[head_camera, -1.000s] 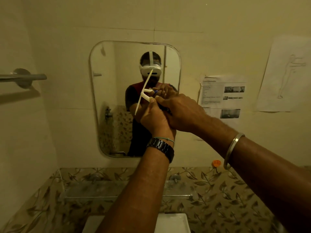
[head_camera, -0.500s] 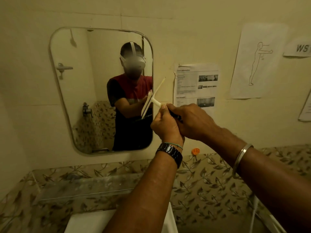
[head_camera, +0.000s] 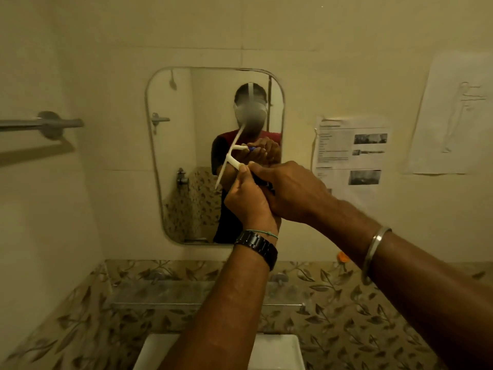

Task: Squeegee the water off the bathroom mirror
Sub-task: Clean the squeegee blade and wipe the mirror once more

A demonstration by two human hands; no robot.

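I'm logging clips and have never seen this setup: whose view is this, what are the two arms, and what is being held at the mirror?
There is no machine here. One camera sits on a person's head and looks forward and down, so the two arms are the person's own. The figure in the rounded wall mirror is their reflection. The left hand, with the black watch, and the right hand, with the metal bangle, both grip the handle of a white plastic squeegee. Its tilted blade appears to lie against the glass. I cannot tell whether there is water on the glass. Below are a glass shelf and a white basin. A grey towel bar is on the left wall, and printed papers hang to the right.
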